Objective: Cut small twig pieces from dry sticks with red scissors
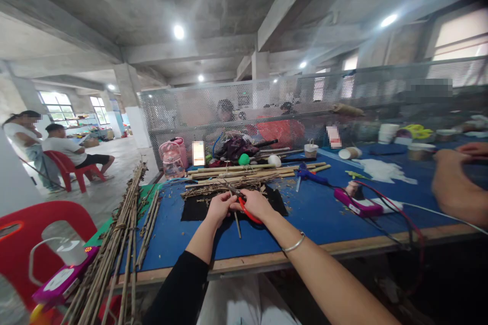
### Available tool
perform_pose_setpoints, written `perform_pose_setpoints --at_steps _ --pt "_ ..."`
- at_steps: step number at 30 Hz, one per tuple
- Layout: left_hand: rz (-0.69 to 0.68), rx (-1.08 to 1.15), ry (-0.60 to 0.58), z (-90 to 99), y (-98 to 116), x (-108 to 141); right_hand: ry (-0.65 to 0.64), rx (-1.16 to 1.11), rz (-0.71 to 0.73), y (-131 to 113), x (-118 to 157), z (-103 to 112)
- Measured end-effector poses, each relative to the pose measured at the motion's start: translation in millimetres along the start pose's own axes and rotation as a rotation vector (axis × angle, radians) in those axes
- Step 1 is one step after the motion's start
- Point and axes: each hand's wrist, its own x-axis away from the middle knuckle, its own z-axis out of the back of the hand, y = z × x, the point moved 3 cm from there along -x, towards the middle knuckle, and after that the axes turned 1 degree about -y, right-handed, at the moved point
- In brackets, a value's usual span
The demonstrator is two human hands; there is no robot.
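Both of my hands meet over a black cloth [190, 209] on the blue table [171, 244]. My right hand [256, 204] is closed around red-handled scissors [249, 212], whose blades point up and left. Just left of it, my left hand [220, 209] pinches a thin stick [238, 224] that slants down toward the table's front edge. Behind the hands lie rough twigs [202, 192] and smooth, pale sticks [213, 180].
Long bundled sticks [122, 228] overhang the table's left front. A blue glue gun [312, 176], a purple power strip [358, 204] and cables lie to the right. Another person's arm [455, 188] rests at far right. A mesh partition [183, 117] stands behind.
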Motion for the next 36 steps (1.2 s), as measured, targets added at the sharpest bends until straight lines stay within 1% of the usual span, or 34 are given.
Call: perform_pose_setpoints --at_steps 10,14,18,21,24,26,29,31,33,34,36 --pt "0.02 -0.009 0.001 -1.1 1 1 0.005 -0.023 0.022 2 -1 -1" --pt "0.024 -0.022 0.009 -0.7 2 2 0.018 0.023 0.025 2 -1 1" --pt "0.052 0.019 -0.033 -1.6 0 1 0.025 0.072 0.027 1 0 2" --pt "0.074 0.059 -0.043 -2.4 0 0 0.042 0.054 0.036 1 1 2" --pt "0.112 0.116 -0.017 -2.4 1 0 0.12 -0.068 0.027 3 1 2" --pt "0.138 0.144 0.009 -1.9 2 1 0.225 -0.234 0.012 8 0 4" --pt "0.118 0.157 0.05 -0.2 5 2 0.41 -0.499 -0.004 23 -6 5" --pt "0.092 0.16 0.082 1.8 7 1 0.434 -0.608 -0.004 33 -11 2" --pt "0.067 0.155 0.119 4.4 8 1 0.426 -0.638 -0.062 42 -16 -3" --pt "0.056 0.153 0.139 5.7 8 0 0.425 -0.63 -0.106 45 -18 -5" --pt "0.038 0.153 0.174 8.1 8 -1 0.441 -0.546 -0.204 49 -18 -6"
